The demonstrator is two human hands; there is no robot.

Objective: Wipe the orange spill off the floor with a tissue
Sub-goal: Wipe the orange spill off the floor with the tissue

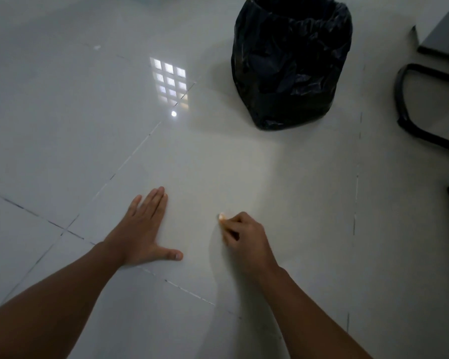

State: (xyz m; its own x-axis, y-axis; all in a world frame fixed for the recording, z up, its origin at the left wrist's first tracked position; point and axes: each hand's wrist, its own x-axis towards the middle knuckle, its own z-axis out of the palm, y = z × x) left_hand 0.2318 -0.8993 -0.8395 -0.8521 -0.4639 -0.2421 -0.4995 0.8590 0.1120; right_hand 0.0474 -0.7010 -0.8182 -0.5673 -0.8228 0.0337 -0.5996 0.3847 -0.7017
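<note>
The floor (244, 172) fills nearly everything in front of you: large pale glossy tiles with thin dark grout lines, slick enough to mirror a window grid, so any liquid film will slide rather than soak in. Beyond your hands stands the bin (290, 63), a round tub wrapped in crinkled black plastic liner, open at the top and well apart from where you are working; dark furniture legs (412, 112) curve in at the right edge. Your left hand (143, 234) lies flat and open on the tile, fingers together, thumb splayed, holding nothing and serving as a brace. Your right hand (244, 239) is curled shut, knuckles up, pinching a small wad of tissue (222, 216) against the floor; only a pale, faintly orange-tinged tip shows past the fingertips. The orange spill itself cannot be made out on the tile (the light is dim and the tint on the tissue suggests most of it is probably taken up already), so treat the patch just ahead of your right hand as the working area. To do this well, keep the wad pressed flat and draw it in short overlapping strokes toward yourself, turning to a clean face as it dampens, since thin tissue on a glossy surface tends to smear or shred. Lean on the left palm for steady pressure, then check the sheen from a low angle for leftover streaks.
</note>
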